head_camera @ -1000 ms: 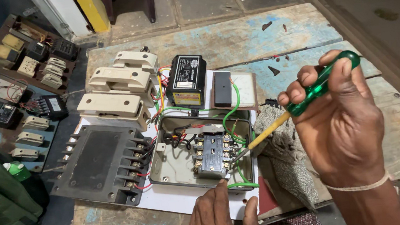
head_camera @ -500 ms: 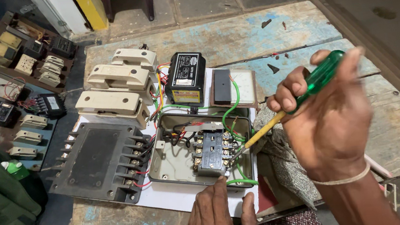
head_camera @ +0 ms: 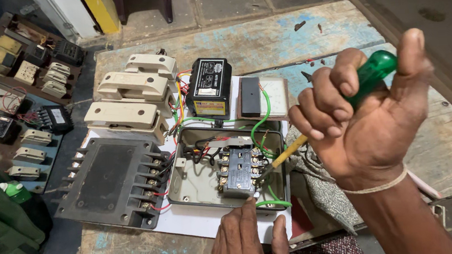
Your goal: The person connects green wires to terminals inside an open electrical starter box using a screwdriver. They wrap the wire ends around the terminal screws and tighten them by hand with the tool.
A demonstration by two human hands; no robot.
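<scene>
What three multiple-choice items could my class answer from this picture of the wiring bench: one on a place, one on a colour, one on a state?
1. Where does the screwdriver tip point?
A. At the grey block in the open box
B. At the black cover
C. At the floor

2. What colour is the screwdriver handle?
A. Red
B. Green
C. Black

3. What is the left hand doing?
A. Gripping a wire cutter
B. Lifted clear off the bench
C. Resting at the box's near edge

Answers:
1 A: the shaft runs from the right hand down to the grey block inside the box.
2 B: the handle in the fist is clear green.
3 C: its fingers lie on the white board by the box rim, holding no tool.
</scene>
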